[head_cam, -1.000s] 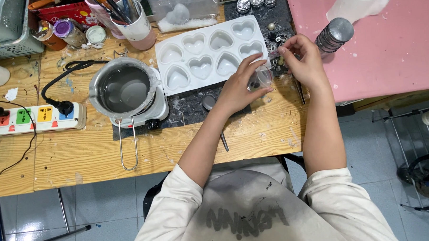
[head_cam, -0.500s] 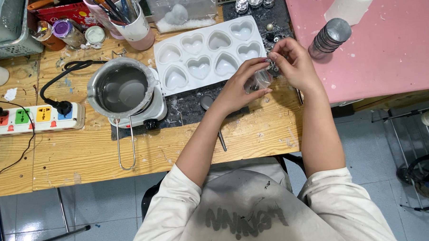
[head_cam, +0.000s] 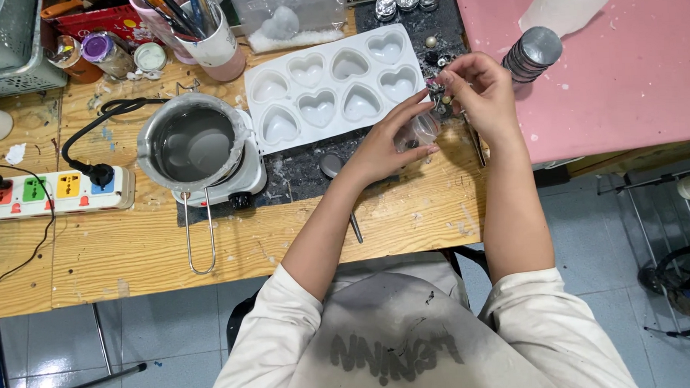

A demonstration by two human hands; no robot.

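Note:
My left hand (head_cam: pixel 385 143) grips a small clear glass cup (head_cam: pixel 419 129), tilted on its side, just above the wooden table (head_cam: pixel 133 247). My right hand (head_cam: pixel 483 93) hovers over the cup's mouth with thumb and forefinger pinched on something tiny; what it is I cannot make out. A white mould (head_cam: pixel 330 87) with several heart-shaped cavities lies just left of both hands. A metal spoon (head_cam: pixel 336 171) rests under my left forearm.
A metal pot of melted wax (head_cam: pixel 194 146) sits on a small hot plate, plugged into a power strip (head_cam: pixel 50 193). A cup of brushes (head_cam: pixel 202 31), jars and a basket line the back. A stack of metal tins (head_cam: pixel 531 53) stands on the pink table (head_cam: pixel 623 69).
Both hands have drawn a little closer together around the glass cup. The right hand's fingers have moved over the cup's mouth. Nothing else on the table has moved.

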